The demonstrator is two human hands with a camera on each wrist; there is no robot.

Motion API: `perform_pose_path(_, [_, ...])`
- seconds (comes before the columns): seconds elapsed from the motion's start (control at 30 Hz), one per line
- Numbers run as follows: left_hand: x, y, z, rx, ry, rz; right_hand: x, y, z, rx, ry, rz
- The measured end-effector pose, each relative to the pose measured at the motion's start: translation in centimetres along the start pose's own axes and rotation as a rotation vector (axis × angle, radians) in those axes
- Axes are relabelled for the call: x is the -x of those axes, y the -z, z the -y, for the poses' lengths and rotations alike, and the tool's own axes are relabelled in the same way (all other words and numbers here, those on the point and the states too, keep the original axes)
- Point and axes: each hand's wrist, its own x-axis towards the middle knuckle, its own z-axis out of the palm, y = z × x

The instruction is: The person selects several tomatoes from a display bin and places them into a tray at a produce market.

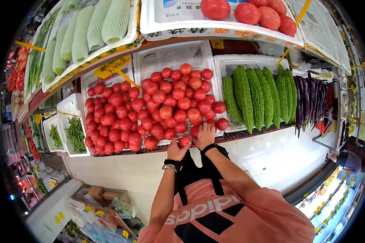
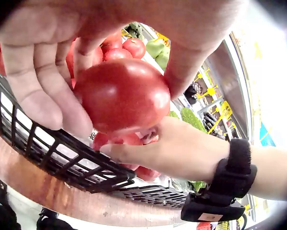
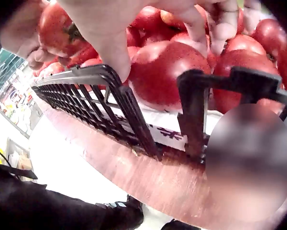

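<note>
In the head view my left hand [image 1: 177, 152] is at the front edge of the tomato display, holding a red tomato [image 1: 184, 141]. The left wrist view shows that tomato [image 2: 122, 96] large and smooth between thumb and fingers. Just to the right, my right hand [image 1: 206, 137] reaches over the front rim onto the pile. Its thumb and fingers straddle another tomato [image 3: 167, 72], which sits behind the black plastic grid fence [image 3: 93, 93] in the right wrist view. Many more tomatoes [image 1: 158, 96] are heaped behind both hands.
Bitter melons [image 1: 253, 97] and dark eggplants [image 1: 308, 99] lie to the right. Green peppers [image 1: 76, 135] fill a white foam box at left. Above are netted pale green gourds [image 1: 99, 24] and larger tomatoes [image 1: 247, 13]. A yellow price tag [image 1: 112, 67] stands over the pile.
</note>
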Motion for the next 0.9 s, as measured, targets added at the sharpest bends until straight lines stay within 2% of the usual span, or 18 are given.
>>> perform_pose_path(0.07, [-0.2, -0.1, -0.7, 0.002, 0.062, 0.009, 0.2, 0.8, 0.0, -0.03, 0.07, -0.046])
perform_pose_path(0.1, [-0.4, -0.2, -1.1, 0.005, 0.091, 0.013, 0.7, 1.4, -0.3, -0.04, 0.151, -0.001])
perform_pose_path(0.13, [-0.7, -0.4, -1.3, 0.001, 0.105, 0.028, 1.1, 2.5, -0.5, -0.201, 0.273, -0.031])
perform_pose_path(0.2, [-1.1, -0.7, -1.4, 0.0, 0.13, 0.067, 2.1, 5.1, -0.4, -0.265, 0.358, -0.008])
perform_pose_path(0.27, [-1.3, -1.5, -1.2, 0.038, -0.055, 0.024, 2.6, 6.1, -1.3, -0.305, 0.418, -0.022])
perform_pose_path(0.3, [-1.6, -1.5, -1.7, 0.008, -0.057, 0.048, 2.5, 8.1, -2.3, -0.317, 0.406, -0.038])
perform_pose_path(0.37, [-1.6, -1.4, -3.8, -0.027, -0.046, 0.072, 1.5, 14.1, -6.0, -0.496, 0.278, -0.221])
perform_pose_path(0.43, [-1.5, -1.4, -5.0, -0.049, -0.044, 0.064, 0.4, 22.3, -12.0, -0.56, 0.0, -0.584])
perform_pose_path(0.5, [-1.5, -1.7, -5.5, -0.074, -0.064, 0.067, -0.3, 30.7, -17.0, -0.542, -0.152, -0.858])
perform_pose_path(0.53, [-1.6, -1.8, -5.8, -0.084, -0.076, 0.064, -0.7, 34.4, -18.4, -0.514, -0.164, -0.921])
perform_pose_path(0.6, [-1.6, -2.4, -6.5, -0.101, -0.119, 0.036, -2.6, 40.4, -19.9, -0.463, -0.057, -0.983])
perform_pose_path(0.7, [-1.5, -2.7, -7.7, -0.117, -0.166, 0.029, -6.1, 46.8, -19.1, -0.1, 0.182, -0.891])
perform_pose_path(0.73, [-1.6, -3.2, -7.4, -0.138, -0.266, -0.02, -7.7, 47.9, -19.3, -0.003, 0.259, -0.829])
perform_pose_path(0.8, [-0.8, -2.3, -9.4, -0.163, -0.181, 0.033, -11.5, 47.6, -20.9, -0.048, 0.337, -0.764])
perform_pose_path(0.83, [-0.7, -2.8, -8.9, -0.156, -0.211, 0.006, -13.1, 46.8, -22.2, 0.019, 0.306, -0.758])
perform_pose_path(0.9, [0.2, -2.8, -8.7, -0.157, -0.25, -0.041, -14.4, 46.3, -23.2, -0.026, 0.239, -0.725])
